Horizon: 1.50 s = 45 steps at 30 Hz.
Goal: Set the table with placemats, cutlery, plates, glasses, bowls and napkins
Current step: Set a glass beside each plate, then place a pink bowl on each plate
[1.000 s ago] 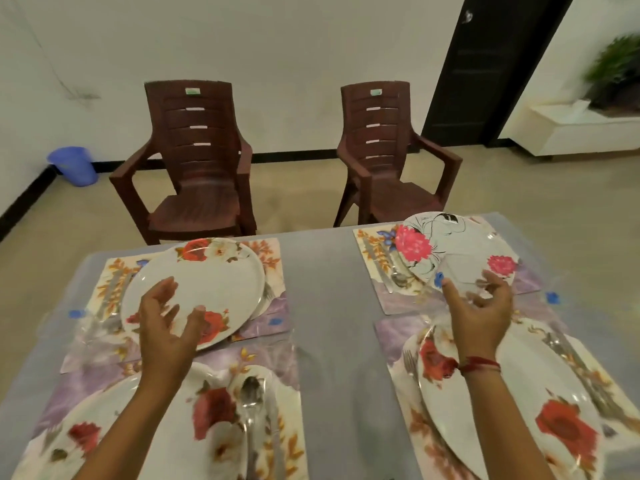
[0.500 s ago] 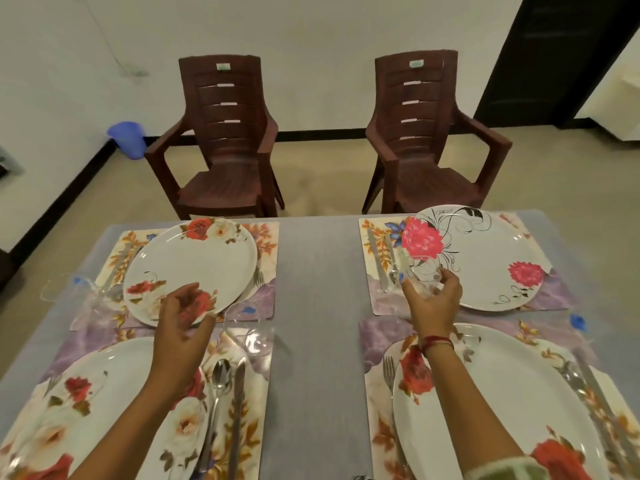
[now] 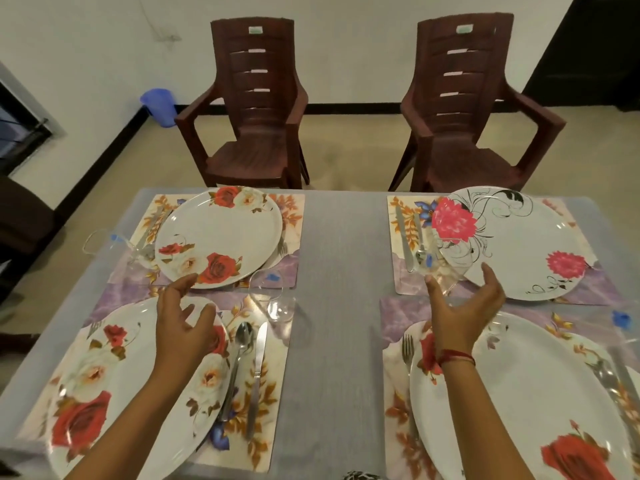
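Fingers [image 3: 491, 280] of the right hand [image 3: 460, 313] are spread apart, cupping a clear glass [image 3: 441, 268] that stands between thumb and fingertips; contact is not discernible. Fingers [image 3: 180, 285] of the left hand [image 3: 183, 323] are relaxed and apart, holding nothing, with a second glass [image 3: 272, 296] just right of them. Risk: either glass is likely top-heavy; a fingertip brushing it on withdrawal could tip it onto the adjacent plate [image 3: 526, 237].

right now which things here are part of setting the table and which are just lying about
Job: placemats, plates, knife, spoon, fork, wine glasses.
Lying about: brown chairs, blue bin by the wall.
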{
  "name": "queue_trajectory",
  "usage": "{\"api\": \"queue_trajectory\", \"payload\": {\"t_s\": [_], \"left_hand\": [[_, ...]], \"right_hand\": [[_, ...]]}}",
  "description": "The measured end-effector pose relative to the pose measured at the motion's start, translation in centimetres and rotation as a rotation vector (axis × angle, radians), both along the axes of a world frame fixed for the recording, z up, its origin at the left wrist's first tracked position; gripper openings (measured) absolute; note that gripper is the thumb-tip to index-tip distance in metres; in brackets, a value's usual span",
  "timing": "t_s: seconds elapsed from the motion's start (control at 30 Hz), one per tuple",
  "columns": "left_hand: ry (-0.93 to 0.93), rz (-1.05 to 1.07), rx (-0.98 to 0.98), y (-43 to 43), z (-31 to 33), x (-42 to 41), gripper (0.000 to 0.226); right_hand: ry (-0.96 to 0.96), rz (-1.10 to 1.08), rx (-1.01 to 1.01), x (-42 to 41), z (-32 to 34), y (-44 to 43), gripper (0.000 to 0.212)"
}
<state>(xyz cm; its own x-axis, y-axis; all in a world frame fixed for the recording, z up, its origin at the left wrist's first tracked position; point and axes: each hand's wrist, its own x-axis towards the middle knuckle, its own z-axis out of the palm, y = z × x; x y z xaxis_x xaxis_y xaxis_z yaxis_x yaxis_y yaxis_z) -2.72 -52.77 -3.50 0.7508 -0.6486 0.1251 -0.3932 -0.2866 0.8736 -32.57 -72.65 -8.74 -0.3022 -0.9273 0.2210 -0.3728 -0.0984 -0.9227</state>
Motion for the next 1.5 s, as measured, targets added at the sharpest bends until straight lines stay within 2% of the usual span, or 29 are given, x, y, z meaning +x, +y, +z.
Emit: {"api": "queue_trajectory", "payload": {"t_s": [0.1, 0.2, 0.4, 0.53, 0.73, 1.0, 1.23, 1.33, 1.4, 1.5], "left_hand": [[0.028, 0.000, 0.000, 2.0, -0.1, 0.3, 0.049], [0.025, 0.013, -0.011, 4.4, 0.1, 0.7, 0.043], [0.058, 0.178, -0.065, 13.6, -0.3, 4.4, 0.038], [0.098, 0.305, -0.191, 22.6, -0.1, 7.2, 0.033], [0.083, 0.621, -0.203, 39.0, -0.9, 8.4, 0.025], [0.103, 1.157, -0.212, 55.4, -3.9, 4.2, 0.029], [0.241, 1.436, -0.141, 61.1, -7.9, -1.8, 0.030], [0.322, 1.487, -0.021, 60.5, -9.0, -3.7, 0.024], [0.366, 1.516, 0.057, 60.0, -9.6, -4.4, 0.033], [0.409, 1.537, 0.193, 59.5, -10.9, -4.5, 0.033]], "right_hand": [[0.104, 0.050, -0.068, 1.9, 1.0, 3.9, 0.061], [0.087, 0.204, -0.114, 5.1, 2.0, 8.4, 0.051], [0.039, 0.538, -0.175, 12.9, 3.8, 16.3, 0.046], [-0.023, 0.732, -0.201, 18.6, 5.4, 21.7, 0.047], [0.014, 1.106, -0.247, 28.1, 6.4, 33.0, 0.044], [-0.066, 1.616, -0.315, 36.2, 6.9, 46.1, 0.035], [0.051, 1.991, -0.241, 39.7, 4.1, 52.6, 0.040], [0.092, 2.132, -0.207, 40.6, 2.5, 54.3, 0.035], [0.136, 2.220, -0.196, 41.4, 1.3, 55.3, 0.035], [0.273, 2.335, -0.135, 42.1, -1.6, 56.6, 0.034]]}}
